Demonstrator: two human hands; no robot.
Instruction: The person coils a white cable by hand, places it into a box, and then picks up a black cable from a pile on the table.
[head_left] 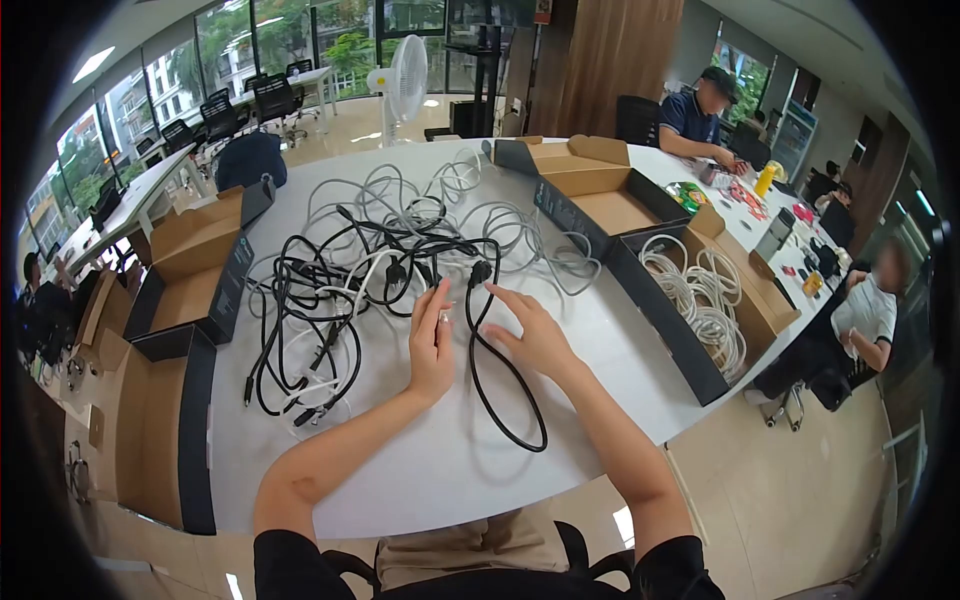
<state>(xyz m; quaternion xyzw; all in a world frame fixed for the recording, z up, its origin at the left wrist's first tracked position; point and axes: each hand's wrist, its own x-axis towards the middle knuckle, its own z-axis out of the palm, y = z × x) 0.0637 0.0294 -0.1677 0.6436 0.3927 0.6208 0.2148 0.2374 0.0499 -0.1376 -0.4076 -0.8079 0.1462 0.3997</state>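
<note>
A tangle of black cables lies on the white table in front of me, mixed with grey and white ones. My left hand is open beside the tangle's right part, fingers stretched out and close together, palm turned inward. Just beyond its fingertips is a black plug. My right hand is open too, its fingers apart. Its index fingertip is right at another black plug. A black power cord loops across the table between my forearms, passing near my right thumb.
Open black boxes with brown insides stand left and right; a near-right box holds coiled white cables. Grey cables spread at the back. A fan stands behind the table. Two people sit at the right.
</note>
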